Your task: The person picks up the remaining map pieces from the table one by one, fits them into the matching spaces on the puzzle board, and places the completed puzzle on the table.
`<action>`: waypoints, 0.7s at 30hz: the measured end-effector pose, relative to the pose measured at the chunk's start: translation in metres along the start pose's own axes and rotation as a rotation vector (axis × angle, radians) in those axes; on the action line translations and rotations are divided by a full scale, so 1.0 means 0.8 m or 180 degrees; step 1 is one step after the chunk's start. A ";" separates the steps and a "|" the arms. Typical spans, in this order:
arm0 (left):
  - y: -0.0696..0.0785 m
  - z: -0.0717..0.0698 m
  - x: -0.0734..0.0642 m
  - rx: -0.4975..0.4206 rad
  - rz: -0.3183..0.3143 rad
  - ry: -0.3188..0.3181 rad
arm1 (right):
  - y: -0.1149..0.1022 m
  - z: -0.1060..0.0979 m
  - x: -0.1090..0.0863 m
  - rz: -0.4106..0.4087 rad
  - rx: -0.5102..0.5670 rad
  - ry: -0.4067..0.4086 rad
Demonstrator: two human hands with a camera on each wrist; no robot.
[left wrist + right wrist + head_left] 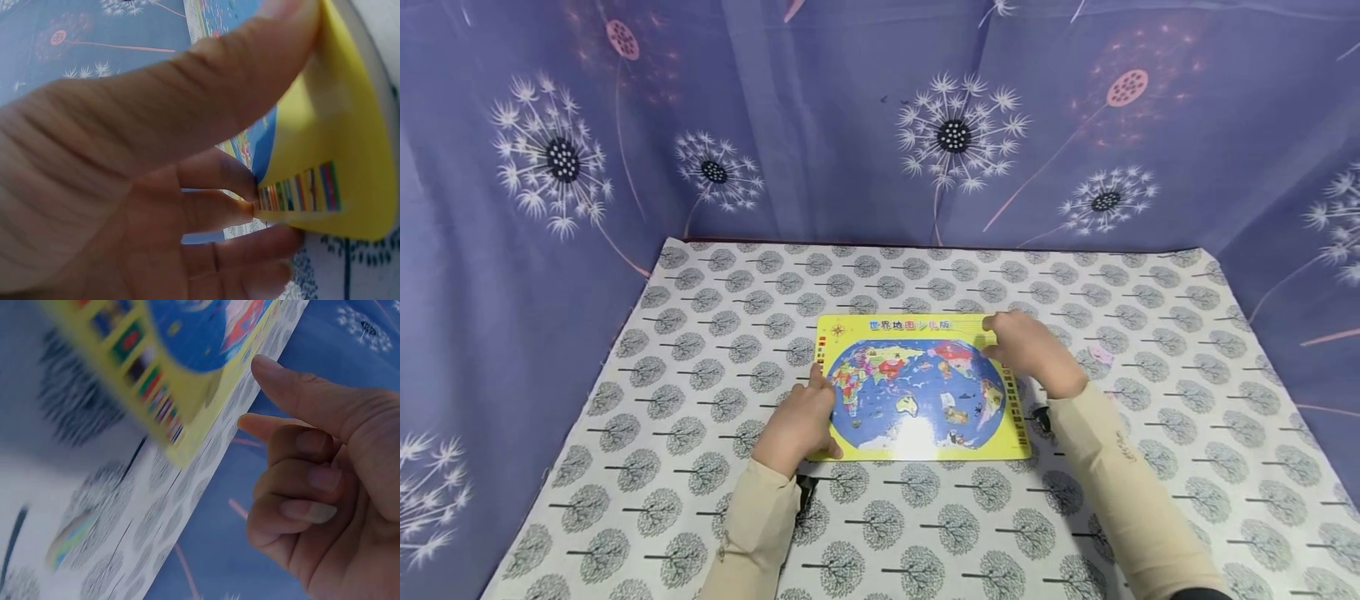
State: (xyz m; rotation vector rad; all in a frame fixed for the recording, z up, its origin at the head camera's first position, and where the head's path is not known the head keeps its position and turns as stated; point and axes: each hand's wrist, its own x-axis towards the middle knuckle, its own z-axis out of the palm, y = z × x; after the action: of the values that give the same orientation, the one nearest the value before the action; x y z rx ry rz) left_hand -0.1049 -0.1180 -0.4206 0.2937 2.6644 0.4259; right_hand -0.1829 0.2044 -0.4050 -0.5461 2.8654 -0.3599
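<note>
A yellow-bordered children's world map board (925, 468) lies face up on the table, with Chinese lettering along its far edge. My left hand (796, 425) holds its near left corner, thumb at the near edge and fingertips along the left edge. In the left wrist view, the thumb (206, 94) crosses in front of the board. At the far right corner is my right hand (1028, 346), overlapping the board in the head view. Its thumb and index finger are extended and apart in the right wrist view, its other fingers (300, 481) curled, with nothing showing between them.
A white cloth (880, 533) printed with grey trees covers the table. A small pink piece (1100, 356) lies right of the board. In the right wrist view, a rainbow-coloured piece (72, 537) shows on the cloth. Blue dandelion-print curtains (835, 125) hang behind and at both sides.
</note>
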 end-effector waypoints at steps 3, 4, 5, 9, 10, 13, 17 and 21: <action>-0.001 -0.001 -0.001 -0.0011 0.0010 0.0011 | 0.012 -0.004 -0.009 0.0080 0.0029 0.0055; -0.002 -0.001 -0.001 -0.0022 0.0021 0.0020 | 0.016 -0.004 -0.012 0.0109 0.0060 0.0066; -0.003 -0.001 -0.001 -0.0033 0.0035 0.0028 | 0.021 -0.005 -0.016 0.0145 0.0085 0.0078; -0.005 0.000 -0.001 -0.0079 0.0070 0.0038 | 0.039 -0.005 -0.030 0.0207 0.0134 0.0106; -0.005 0.000 -0.002 -0.0092 0.0074 0.0040 | 0.044 -0.004 -0.034 0.0219 0.0127 0.0116; -0.003 -0.001 -0.005 -0.0105 0.0087 0.0054 | 0.060 -0.004 -0.043 0.0263 0.0162 0.0134; -0.001 -0.001 -0.008 -0.0109 0.0106 0.0066 | 0.080 -0.005 -0.054 0.0412 0.0273 0.0119; 0.000 0.000 -0.006 -0.0081 0.0109 0.0057 | 0.094 -0.008 -0.064 0.0526 0.0292 0.0110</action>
State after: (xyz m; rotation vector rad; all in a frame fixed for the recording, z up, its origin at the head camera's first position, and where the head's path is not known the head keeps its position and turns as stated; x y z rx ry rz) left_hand -0.1004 -0.1195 -0.4186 0.3295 2.6725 0.4749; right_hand -0.1628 0.2936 -0.4118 -0.2871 2.8837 -0.4739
